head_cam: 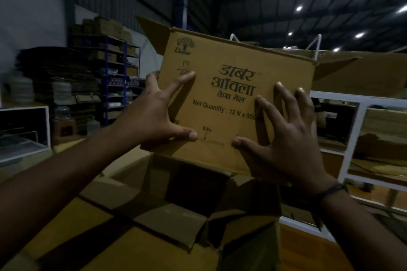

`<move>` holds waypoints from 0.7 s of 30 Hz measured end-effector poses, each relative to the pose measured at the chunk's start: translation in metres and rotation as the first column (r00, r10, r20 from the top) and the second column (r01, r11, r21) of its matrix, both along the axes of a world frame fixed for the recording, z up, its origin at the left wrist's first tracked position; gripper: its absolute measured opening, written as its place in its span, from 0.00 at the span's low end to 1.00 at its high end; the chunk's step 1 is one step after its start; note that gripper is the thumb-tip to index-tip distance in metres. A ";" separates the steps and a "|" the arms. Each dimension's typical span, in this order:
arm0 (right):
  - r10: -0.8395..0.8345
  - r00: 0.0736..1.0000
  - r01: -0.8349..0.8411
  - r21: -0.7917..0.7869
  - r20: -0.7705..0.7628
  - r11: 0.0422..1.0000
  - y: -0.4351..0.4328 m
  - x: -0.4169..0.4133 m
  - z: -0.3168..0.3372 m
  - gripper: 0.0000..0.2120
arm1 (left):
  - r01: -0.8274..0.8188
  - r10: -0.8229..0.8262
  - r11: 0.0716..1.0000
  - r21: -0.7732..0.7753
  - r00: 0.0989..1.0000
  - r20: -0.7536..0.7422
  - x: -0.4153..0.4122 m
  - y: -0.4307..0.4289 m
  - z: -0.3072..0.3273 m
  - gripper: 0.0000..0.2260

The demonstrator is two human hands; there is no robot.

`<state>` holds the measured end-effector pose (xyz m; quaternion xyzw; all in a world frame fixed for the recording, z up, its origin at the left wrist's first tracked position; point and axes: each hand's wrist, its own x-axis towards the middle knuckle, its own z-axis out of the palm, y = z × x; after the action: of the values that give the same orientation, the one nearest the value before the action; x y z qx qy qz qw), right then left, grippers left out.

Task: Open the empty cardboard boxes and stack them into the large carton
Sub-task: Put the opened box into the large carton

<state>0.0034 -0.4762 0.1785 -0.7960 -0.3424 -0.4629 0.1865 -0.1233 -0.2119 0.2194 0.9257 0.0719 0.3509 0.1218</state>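
A brown cardboard box (231, 61) printed with dark lettering hangs in front of me, its top flaps standing open. My left hand (154, 116) grips its left corner, with the index finger and thumb on the front face and the other fingers round the side. The splayed fingers of my right hand (286, 138) press flat against the right part of the front face. Just below the box is the large carton (99, 237), open, with its flaps folded outward and a dark inside.
A blue shelving rack (116, 68) with cartons stands at the back left beside a tall pile of flattened cardboard (55, 68) and water jugs (62, 92). White-framed benches stand at the right (356, 138) and at the left (26, 134). Another open carton (363, 72) is behind the box.
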 end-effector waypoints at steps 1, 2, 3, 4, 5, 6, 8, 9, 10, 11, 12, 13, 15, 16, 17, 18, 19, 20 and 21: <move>-0.001 1.000 0.001 -0.018 -0.014 1.000 0.008 0.001 -0.003 0.47 | -0.001 0.000 1.000 -0.015 1.000 -0.015 0.001 0.008 -0.005 0.58; -0.003 1.000 0.002 -0.033 -0.027 0.999 0.015 0.003 -0.007 0.47 | 0.001 -0.002 1.000 -0.029 1.000 -0.031 0.002 0.015 -0.011 0.58; -0.002 0.999 0.000 -0.046 -0.042 0.999 0.021 0.005 -0.010 0.47 | 0.000 -0.002 0.999 -0.041 0.999 -0.046 0.003 0.022 -0.016 0.58; 0.006 0.998 -0.009 -0.055 -0.059 0.998 0.027 0.007 -0.012 0.47 | -0.007 0.004 0.999 -0.052 0.998 -0.061 0.003 0.028 -0.021 0.58; 0.018 0.997 -0.023 -0.058 -0.080 0.998 0.033 0.009 -0.015 0.47 | -0.017 0.013 0.998 -0.061 0.997 -0.074 0.004 0.034 -0.026 0.58; 0.031 0.994 -0.037 -0.057 -0.105 0.998 0.039 0.010 -0.017 0.46 | -0.029 0.023 0.997 -0.066 0.996 -0.088 0.005 0.039 -0.030 0.58; 0.045 0.985 -0.055 -0.055 -0.165 0.997 0.052 0.010 -0.021 0.46 | -0.047 0.039 0.996 -0.073 0.993 -0.115 0.006 0.051 -0.039 0.59; 0.041 0.980 -0.054 -0.062 -0.193 0.997 0.059 0.009 -0.023 0.46 | -0.047 0.037 0.996 -0.078 0.991 -0.125 0.007 0.059 -0.043 0.59; 0.031 0.976 -0.049 -0.078 -0.217 0.996 0.065 0.007 -0.025 0.46 | -0.044 0.032 0.995 -0.087 0.990 -0.136 0.009 0.066 -0.046 0.59; 0.020 0.972 -0.045 -0.101 -0.236 0.994 0.072 0.005 -0.027 0.46 | -0.038 0.024 0.995 -0.097 0.989 -0.143 0.011 0.074 -0.050 0.59; 0.008 0.967 -0.042 -0.128 -0.253 0.991 0.078 0.004 -0.029 0.46 | -0.030 0.015 0.994 -0.109 0.989 -0.144 0.013 0.083 -0.054 0.59; -0.004 0.962 -0.039 -0.155 -0.273 0.987 0.083 0.002 -0.029 0.47 | -0.017 0.001 0.993 -0.118 0.990 -0.142 0.015 0.091 -0.059 0.59; -0.036 0.946 -0.026 -0.184 -0.322 0.983 0.095 -0.002 -0.030 0.47 | 0.014 -0.029 0.994 -0.110 0.991 -0.132 0.019 0.109 -0.069 0.58; -0.053 0.939 -0.011 -0.182 -0.341 0.983 0.102 -0.006 -0.031 0.47 | 0.030 -0.043 0.995 -0.098 0.991 -0.126 0.021 0.118 -0.074 0.58; -0.074 0.933 0.010 -0.181 -0.351 0.983 0.110 -0.011 -0.034 0.47 | 0.049 -0.060 0.994 -0.096 0.991 -0.123 0.023 0.127 -0.079 0.58; -0.095 0.930 0.032 -0.180 -0.354 0.983 0.118 -0.014 -0.038 0.46 | 0.074 -0.085 0.992 -0.101 0.990 -0.116 0.025 0.137 -0.084 0.58; -0.115 0.929 0.054 -0.178 -0.351 0.982 0.126 -0.017 -0.043 0.46 | 0.107 -0.118 0.989 -0.106 0.988 -0.104 0.029 0.148 -0.089 0.57; -0.132 0.928 0.073 -0.176 -0.348 0.982 0.135 -0.018 -0.048 0.46 | 0.137 -0.148 0.984 -0.111 0.984 -0.095 0.032 0.157 -0.093 0.57; -0.149 0.927 0.093 -0.174 -0.345 0.980 0.144 -0.019 -0.054 0.47 | 0.157 -0.169 0.980 -0.123 0.981 -0.097 0.036 0.167 -0.098 0.57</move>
<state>-0.0154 -0.3322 0.1242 -0.8985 -0.2876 -0.2937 0.1543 -0.0874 -0.0451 0.1211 0.9373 0.0222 0.2850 0.1993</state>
